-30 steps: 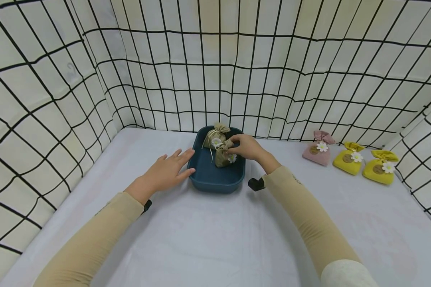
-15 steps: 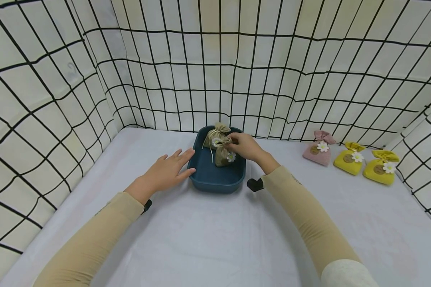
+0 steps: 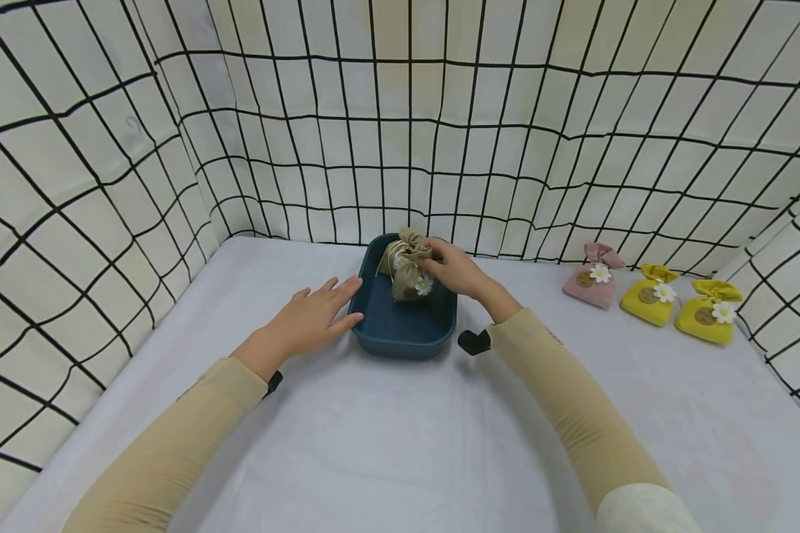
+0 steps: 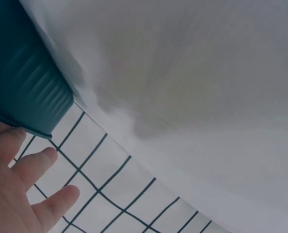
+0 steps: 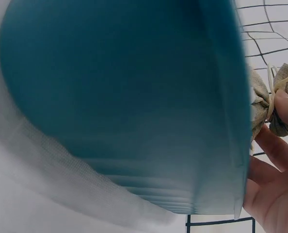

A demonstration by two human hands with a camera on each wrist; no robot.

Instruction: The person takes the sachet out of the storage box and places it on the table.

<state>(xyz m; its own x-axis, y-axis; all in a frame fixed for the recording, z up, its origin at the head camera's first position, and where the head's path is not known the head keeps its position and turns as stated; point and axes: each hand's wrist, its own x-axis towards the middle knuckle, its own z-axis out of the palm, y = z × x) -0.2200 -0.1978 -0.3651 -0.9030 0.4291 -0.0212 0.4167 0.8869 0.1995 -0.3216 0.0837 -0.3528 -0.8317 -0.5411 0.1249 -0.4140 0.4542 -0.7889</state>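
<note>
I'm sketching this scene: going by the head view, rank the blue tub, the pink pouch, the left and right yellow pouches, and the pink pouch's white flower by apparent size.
1. Blue tub, clearly largest
2. Pink pouch, left yellow pouch, right yellow pouch: too alike to rank
3. White flower, smallest

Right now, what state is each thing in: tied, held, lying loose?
Blue bin: upright, open-topped.
Near beige pouch: neck tied, held.
Far beige pouch: neck gathered, partly hidden by the near one.
Pink pouch: neck gathered, lying outside the bin.
Left yellow pouch: neck gathered, lying outside.
Right yellow pouch: the same.
Right-hand grip: pinching the near pouch's neck.
Left-hand grip: fingers spread, at the bin's rim.
</note>
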